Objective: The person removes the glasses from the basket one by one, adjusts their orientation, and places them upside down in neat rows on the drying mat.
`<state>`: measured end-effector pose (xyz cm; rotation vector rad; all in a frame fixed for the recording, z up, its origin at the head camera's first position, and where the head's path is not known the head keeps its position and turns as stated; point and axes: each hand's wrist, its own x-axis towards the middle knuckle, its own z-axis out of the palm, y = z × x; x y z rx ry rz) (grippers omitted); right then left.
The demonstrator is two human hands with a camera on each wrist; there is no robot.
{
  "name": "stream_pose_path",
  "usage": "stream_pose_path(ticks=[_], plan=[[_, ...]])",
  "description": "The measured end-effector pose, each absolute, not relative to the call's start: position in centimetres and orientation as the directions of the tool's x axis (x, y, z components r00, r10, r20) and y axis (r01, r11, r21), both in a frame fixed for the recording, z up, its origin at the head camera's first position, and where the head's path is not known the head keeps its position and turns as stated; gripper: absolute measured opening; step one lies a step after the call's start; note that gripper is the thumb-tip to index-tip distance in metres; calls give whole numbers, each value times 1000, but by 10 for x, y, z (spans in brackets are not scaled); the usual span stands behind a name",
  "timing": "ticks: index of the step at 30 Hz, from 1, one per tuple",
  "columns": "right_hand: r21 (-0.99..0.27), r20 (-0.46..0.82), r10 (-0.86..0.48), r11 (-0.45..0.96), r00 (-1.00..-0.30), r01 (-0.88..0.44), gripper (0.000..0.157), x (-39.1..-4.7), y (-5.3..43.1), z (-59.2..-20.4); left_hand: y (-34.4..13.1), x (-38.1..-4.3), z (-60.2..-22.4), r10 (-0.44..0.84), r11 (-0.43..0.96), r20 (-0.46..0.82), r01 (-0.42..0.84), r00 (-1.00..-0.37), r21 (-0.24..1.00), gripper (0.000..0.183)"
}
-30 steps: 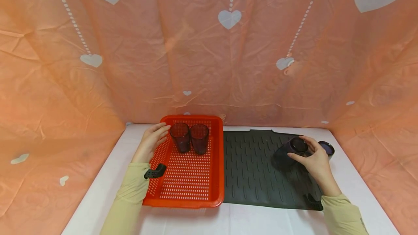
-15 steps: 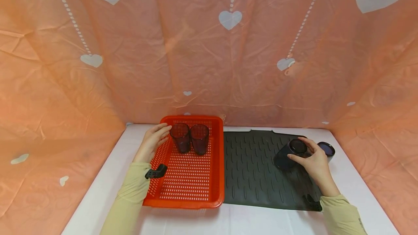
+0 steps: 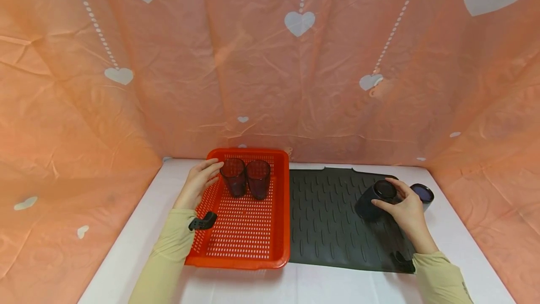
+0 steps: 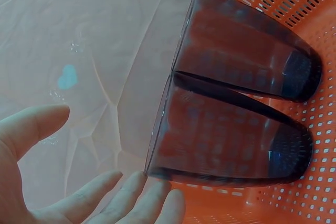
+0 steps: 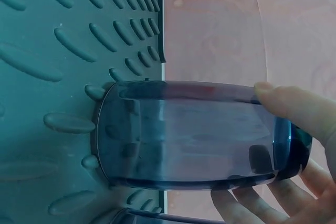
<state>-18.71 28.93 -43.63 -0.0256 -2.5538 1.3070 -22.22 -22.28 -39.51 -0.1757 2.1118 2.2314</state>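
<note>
My right hand [image 3: 407, 208] grips a dark tinted drinking glass [image 3: 370, 206] near its base, thumb on one side and fingers on the other. That glass is upside down, its rim right at the black ridged mat [image 3: 329, 219]. Just right of this hand stands a second dark glass [image 3: 423, 193], partly hidden behind it. My left hand [image 3: 195, 184] is at the left side of the red basket [image 3: 282, 229], fingers loosely extended. In the left wrist view its fingertips are right at the rim of the nearer glass [image 4: 220, 135]; another glass [image 4: 236, 45] stands close against that one.
Both glasses in the basket are upright at its far end, and its perforated floor [image 3: 240, 233] shows in front of them. Basket and mat lie side by side on a white table [image 3: 320, 285]. A pink-orange curtain [image 3: 261, 83] with hearts hangs behind.
The glass in my right hand has shifted slightly right and come down a little toward the mat. My left hand has barely moved.
</note>
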Motion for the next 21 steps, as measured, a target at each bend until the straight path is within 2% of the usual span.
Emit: stream_pose_path(ticks=[21], plan=[[-788, 236, 100, 602, -967, -130, 75, -192, 289, -440, -221, -230, -393, -47, -3, -141, -141, -989, 990, 66]])
